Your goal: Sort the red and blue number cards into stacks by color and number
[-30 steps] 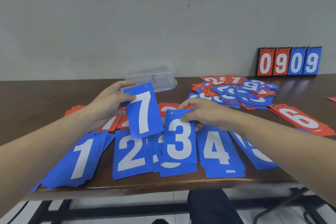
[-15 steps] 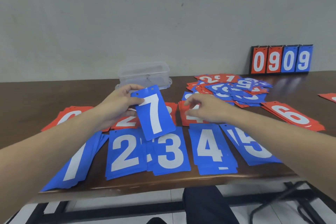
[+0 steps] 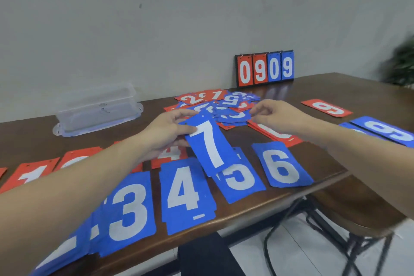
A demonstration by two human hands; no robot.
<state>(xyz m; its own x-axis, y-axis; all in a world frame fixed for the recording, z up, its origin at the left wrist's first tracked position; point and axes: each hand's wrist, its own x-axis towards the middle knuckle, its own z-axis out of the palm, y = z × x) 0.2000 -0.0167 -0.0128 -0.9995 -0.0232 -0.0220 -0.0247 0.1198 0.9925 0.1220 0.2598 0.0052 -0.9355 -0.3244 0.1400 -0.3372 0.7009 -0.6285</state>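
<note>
My left hand (image 3: 167,130) pinches the top of a blue 7 card (image 3: 209,145), held tilted above the blue 5 stack (image 3: 240,180). Along the table's front edge lie the blue stacks 3 (image 3: 131,210), 4 (image 3: 186,195) and 6 (image 3: 282,168). Red stacks (image 3: 33,173) lie in a row behind them, partly hidden by my left arm. My right hand (image 3: 276,115) hovers with loosely curled fingers at the near edge of the unsorted pile of red and blue cards (image 3: 226,106); no card shows plainly in it. A red stack (image 3: 277,135) lies under that wrist.
A clear plastic box (image 3: 97,110) sits upside down at the back left. A scoreboard reading 0909 (image 3: 265,68) stands against the wall. A red 9 card (image 3: 327,108) and blue 9 cards (image 3: 389,131) lie at the right. A chair (image 3: 349,213) stands below the table's right corner.
My view swung right, bringing the blue 5 and 6 stacks into sight. My left hand carried the 7 rightward over the 5 stack. My right hand moved from the blue 3 stack toward the unsorted pile.
</note>
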